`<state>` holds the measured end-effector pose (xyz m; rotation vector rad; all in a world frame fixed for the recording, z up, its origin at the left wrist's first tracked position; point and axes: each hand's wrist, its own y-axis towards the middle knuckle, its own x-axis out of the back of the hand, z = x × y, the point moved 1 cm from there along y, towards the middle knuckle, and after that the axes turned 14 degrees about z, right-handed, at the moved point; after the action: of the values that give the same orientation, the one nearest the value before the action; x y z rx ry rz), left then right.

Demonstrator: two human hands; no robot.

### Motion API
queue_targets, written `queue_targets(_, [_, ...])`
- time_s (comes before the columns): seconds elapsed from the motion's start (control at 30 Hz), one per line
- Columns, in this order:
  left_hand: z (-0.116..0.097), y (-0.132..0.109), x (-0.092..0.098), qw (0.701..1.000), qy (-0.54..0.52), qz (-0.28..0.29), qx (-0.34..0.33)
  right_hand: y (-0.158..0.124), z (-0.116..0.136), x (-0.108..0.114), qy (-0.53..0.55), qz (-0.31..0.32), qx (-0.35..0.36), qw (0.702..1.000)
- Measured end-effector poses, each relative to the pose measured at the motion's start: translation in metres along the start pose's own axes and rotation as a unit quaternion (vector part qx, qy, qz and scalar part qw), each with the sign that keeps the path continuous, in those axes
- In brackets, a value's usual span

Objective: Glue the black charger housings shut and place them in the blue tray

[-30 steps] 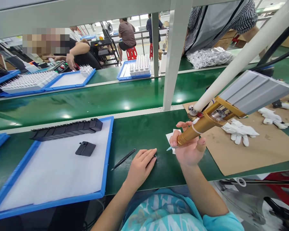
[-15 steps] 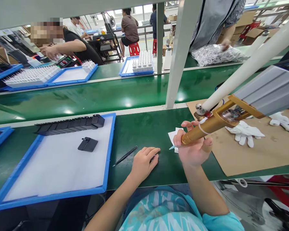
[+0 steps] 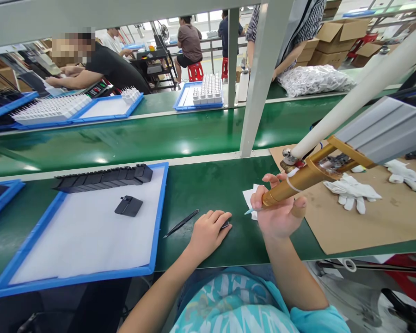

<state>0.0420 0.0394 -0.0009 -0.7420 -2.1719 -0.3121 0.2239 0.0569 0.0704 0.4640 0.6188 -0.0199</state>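
My left hand (image 3: 208, 233) rests on the green table (image 3: 180, 189), its fingers curled over a small dark piece (image 3: 225, 224) that is mostly hidden. Tweezers (image 3: 180, 224) lie just left of this hand. My right hand (image 3: 280, 212) is raised with its palm up, under the tip of a gold cylindrical tool (image 3: 287, 188) that hangs from above. Its fingers are partly bent around the tool's end, and a light blue tip (image 3: 249, 211) sticks out beside them over white paper (image 3: 248, 196).
At left, a blue-rimmed tray (image 3: 158, 217) holds a row of black parts (image 3: 104, 179) and one loose black part (image 3: 128, 206). White gloves (image 3: 351, 192) lie on cardboard (image 3: 333, 226) at right. A metal post (image 3: 260, 78) rises behind the table. People work beyond.
My left hand's fingers have shifted slightly around the dark piece. My right hand has hardly moved. Across the table, a person at left has drawn their arms lower, and another person has moved left.
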Motion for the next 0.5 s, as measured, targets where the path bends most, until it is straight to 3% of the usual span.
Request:
queue_targets(0.07, [0.002, 0.001, 0.003, 0.975, -0.217, -0.028, 0.044, 0.0, 0.0, 0.0, -0.006, -0.006, -0.003, 1.0])
queue_targets(0.1, [0.003, 0.001, 0.005, 0.934, -0.348, -0.046, 0.068, 0.0, -0.001, 0.001, -0.006, -0.007, -0.004, 1.0])
queue_targets(0.17, [0.003, 0.002, 0.008, 0.803, -0.584, -0.071, 0.098, 0.0, -0.001, 0.001, 0.0, -0.006, -0.004, 1.0])
queue_targets(0.23, [0.001, 0.0, 0.012, 0.675, -0.728, -0.077, 0.094, -0.001, -0.001, 0.002, 0.007, -0.004, 0.0, 1.0])
queue_targets(0.3, [-0.003, -0.002, 0.018, 0.604, -0.79, -0.075, 0.073, -0.001, -0.001, 0.002, 0.01, -0.004, 0.003, 1.0])
queue_targets(0.37, [-0.006, -0.006, 0.024, 0.58, -0.81, -0.074, 0.053, -0.001, -0.001, 0.003, 0.011, -0.003, 0.003, 1.0])
queue_targets(0.5, [-0.008, -0.014, 0.032, 0.597, -0.798, -0.079, 0.018, -0.002, -0.001, 0.004, 0.01, -0.002, 0.004, 1.0])
